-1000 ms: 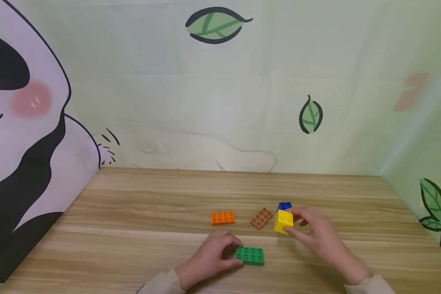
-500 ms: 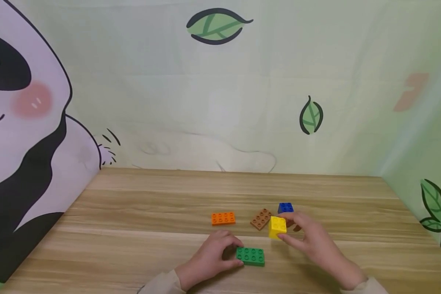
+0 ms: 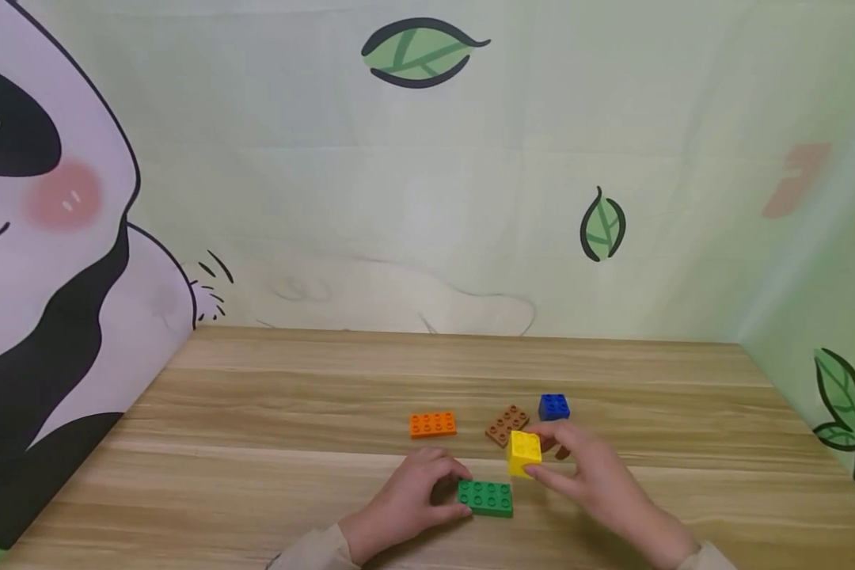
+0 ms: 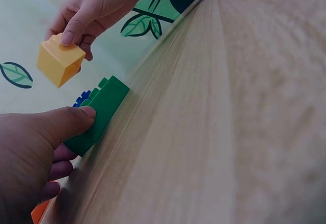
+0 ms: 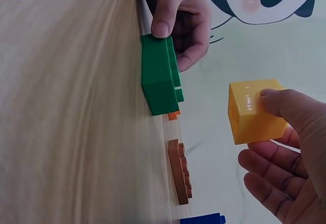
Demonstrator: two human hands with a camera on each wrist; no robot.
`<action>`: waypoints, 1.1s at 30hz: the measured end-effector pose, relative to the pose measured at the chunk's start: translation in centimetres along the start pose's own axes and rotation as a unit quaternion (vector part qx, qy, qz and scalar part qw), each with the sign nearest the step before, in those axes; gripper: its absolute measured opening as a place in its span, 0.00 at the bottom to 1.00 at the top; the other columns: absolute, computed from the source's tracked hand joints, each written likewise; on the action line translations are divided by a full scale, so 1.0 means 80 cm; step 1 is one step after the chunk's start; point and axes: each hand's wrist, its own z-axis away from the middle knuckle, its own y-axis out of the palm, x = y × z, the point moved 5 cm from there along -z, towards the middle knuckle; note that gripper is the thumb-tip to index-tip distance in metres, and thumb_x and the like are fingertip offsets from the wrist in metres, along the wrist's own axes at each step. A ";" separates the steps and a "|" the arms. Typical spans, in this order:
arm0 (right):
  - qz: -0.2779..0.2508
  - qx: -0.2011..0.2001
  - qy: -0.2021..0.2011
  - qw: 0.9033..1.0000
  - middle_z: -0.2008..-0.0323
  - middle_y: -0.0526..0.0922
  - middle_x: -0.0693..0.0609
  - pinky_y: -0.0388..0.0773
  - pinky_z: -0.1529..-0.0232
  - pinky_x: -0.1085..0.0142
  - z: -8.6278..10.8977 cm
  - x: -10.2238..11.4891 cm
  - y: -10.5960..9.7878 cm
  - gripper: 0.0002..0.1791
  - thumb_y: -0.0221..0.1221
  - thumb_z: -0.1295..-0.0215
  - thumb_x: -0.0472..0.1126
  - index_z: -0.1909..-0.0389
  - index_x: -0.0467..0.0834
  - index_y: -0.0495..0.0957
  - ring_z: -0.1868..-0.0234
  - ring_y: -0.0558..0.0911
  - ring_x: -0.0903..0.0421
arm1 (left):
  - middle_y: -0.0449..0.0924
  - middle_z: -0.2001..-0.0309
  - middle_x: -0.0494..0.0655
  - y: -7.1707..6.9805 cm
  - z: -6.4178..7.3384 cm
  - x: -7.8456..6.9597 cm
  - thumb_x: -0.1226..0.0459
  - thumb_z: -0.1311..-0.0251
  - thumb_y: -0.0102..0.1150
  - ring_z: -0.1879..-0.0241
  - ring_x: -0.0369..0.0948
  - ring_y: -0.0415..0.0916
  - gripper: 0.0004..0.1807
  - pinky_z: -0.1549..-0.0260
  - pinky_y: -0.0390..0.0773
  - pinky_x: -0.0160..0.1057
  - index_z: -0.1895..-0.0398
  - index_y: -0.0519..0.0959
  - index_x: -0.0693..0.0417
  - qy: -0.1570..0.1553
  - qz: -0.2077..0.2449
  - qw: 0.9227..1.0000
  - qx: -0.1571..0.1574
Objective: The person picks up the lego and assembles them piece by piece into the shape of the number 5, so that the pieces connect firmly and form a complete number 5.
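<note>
My left hand point(image 3: 416, 491) grips the left end of a green toy building brick point(image 3: 486, 499), thumb on the near side, with the brick lying on the table. A yellow square building brick point(image 3: 524, 454) is pinched between thumb and fingers of my right hand point(image 3: 598, 479). It is held up off the table, behind and slightly right of the green brick. In the right wrist view the yellow brick point(image 5: 257, 111) hangs in the air, apart from the green brick point(image 5: 162, 76). Its studs face up in the head view.
Behind the hands a flat orange brick point(image 3: 432, 425), a flat brown brick point(image 3: 507, 425) set at an angle and a small blue brick point(image 3: 554, 407) lie on the wooden table point(image 3: 292, 396). A printed cloth wall point(image 3: 427, 198) rises at the table's back edge.
My right hand has carried the yellow brick left and nearer to me, from in front of the blue brick towards the green one. The blue brick now shows fully. My left hand stays still.
</note>
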 end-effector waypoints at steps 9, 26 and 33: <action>-0.023 0.027 -0.002 0.999 0.60 0.81 0.62 0.78 0.61 0.71 0.001 0.007 0.010 0.17 0.66 0.42 0.47 0.52 0.50 0.78 0.61 0.78 0.63 | 0.78 0.60 0.32 0.000 0.000 0.001 0.51 0.47 0.68 0.57 0.31 0.70 0.16 0.51 0.73 0.35 0.57 0.80 0.42 -0.012 0.006 1.000 0.008; -0.029 0.033 -0.007 0.999 0.61 0.80 0.62 0.78 0.62 0.72 0.009 0.015 0.030 0.18 0.67 0.43 0.50 0.53 0.49 0.78 0.62 0.77 0.63 | 0.79 0.59 0.33 0.000 0.001 -0.001 0.51 0.47 0.69 0.56 0.31 0.71 0.16 0.51 0.73 0.35 0.56 0.80 0.42 -0.004 -0.002 1.000 -0.003; -0.034 0.043 -0.001 0.999 0.61 0.80 0.62 0.78 0.61 0.71 0.009 0.015 0.033 0.19 0.67 0.43 0.51 0.53 0.49 0.78 0.62 0.77 0.64 | 0.79 0.60 0.33 -0.001 0.001 0.000 0.52 0.47 0.69 0.56 0.32 0.71 0.16 0.52 0.73 0.35 0.56 0.80 0.42 -0.008 0.003 1.000 0.000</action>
